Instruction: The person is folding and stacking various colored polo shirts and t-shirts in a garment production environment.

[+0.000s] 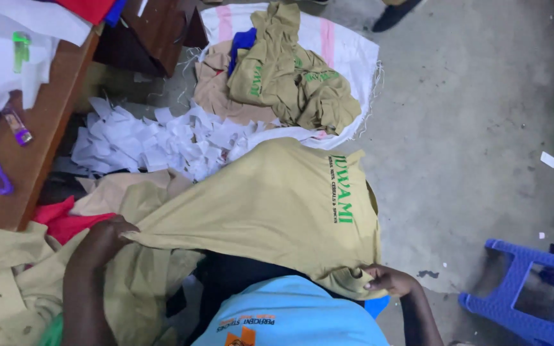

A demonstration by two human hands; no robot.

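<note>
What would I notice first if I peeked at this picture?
A big tan garment with green print stretched across the lap, pinched by the left hand and right hand. Behind it, white paper scraps cover the floor, and a blue plastic stool stands at the right.

Dim even indoor light, soft shadows, slight motion blur, mild edge distortion

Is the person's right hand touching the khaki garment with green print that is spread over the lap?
Touching. The head view shows the right hand pinching the lower edge of the khaki garment, with cloth bunched between its fingers.
</note>
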